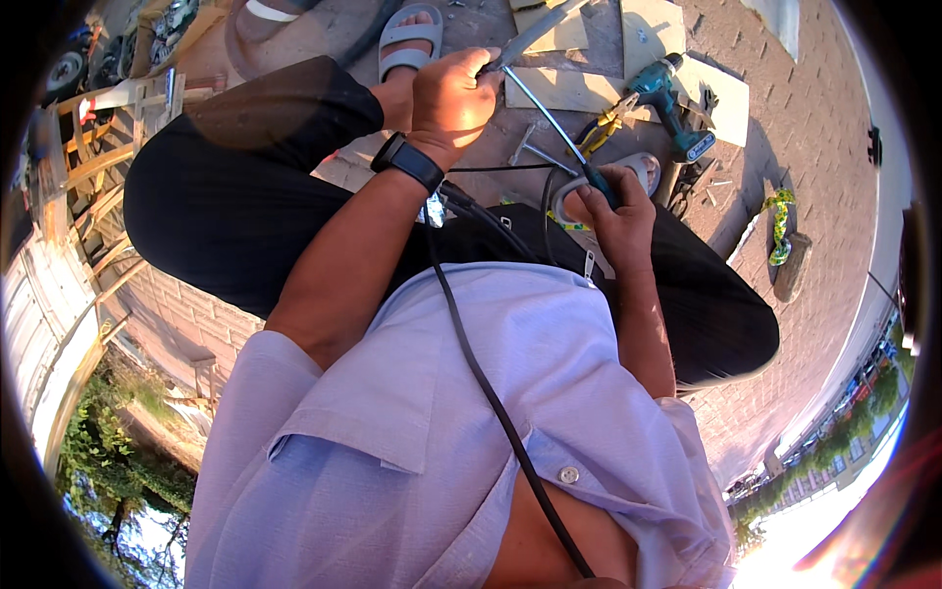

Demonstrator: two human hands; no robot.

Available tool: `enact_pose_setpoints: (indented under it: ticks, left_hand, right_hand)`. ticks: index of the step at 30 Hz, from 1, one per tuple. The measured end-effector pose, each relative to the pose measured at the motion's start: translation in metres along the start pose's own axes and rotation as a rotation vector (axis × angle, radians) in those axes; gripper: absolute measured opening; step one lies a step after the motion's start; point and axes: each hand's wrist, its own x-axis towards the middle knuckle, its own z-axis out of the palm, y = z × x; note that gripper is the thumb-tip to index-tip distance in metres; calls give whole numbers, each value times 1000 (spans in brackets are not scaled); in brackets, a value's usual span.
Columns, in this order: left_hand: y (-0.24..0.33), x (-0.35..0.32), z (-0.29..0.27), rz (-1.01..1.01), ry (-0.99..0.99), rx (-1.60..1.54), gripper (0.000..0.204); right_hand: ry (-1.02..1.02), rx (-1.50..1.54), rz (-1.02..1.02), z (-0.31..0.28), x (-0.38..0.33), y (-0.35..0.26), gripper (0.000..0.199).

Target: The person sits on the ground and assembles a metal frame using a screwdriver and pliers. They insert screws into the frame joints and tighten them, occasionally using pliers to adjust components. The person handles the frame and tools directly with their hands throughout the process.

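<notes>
My left hand point(454, 103) is closed round the near end of a grey metal bar point(535, 37), which slants up and to the right past the top edge. My right hand point(620, 211) grips the dark teal handle of a screwdriver point(549, 115). Its long shiny shaft points up and left, and the tip meets the bar beside my left fingers. Whether the tip sits in a screw or hole is too small to tell. Close to my right fingers a thin pale metal rod point(546, 155) shows; I cannot tell whether they hold it.
Yellow-handled pliers point(603, 126) and a teal cordless drill point(667, 103) lie on the paving beyond my right hand. Flat pieces of board point(554, 90) lie beneath the bar. A black cable point(461, 319) hangs across my shirt. Wooden crates point(93, 187) stand at left.
</notes>
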Motion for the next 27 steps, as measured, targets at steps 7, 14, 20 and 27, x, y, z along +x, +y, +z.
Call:
enact_pose_setpoints:
  ticks: [7,14,20,27]
  left_hand:
    - [-2,2,-4,24,-4,39,25]
    - [1,1,-5,-7,-27,15,22]
    - [3,2,-5,-10,-37,34,22]
    - [1,5,-7,32,0,9,21]
  right_hand:
    - [-327,784,751,-17,18,-9,23]
    - [-8,38,18,-3,13,-5,25]
    - [-260,314,309,-11,20,-7,24]
    - [-240,399,379,-6,23,3,24]
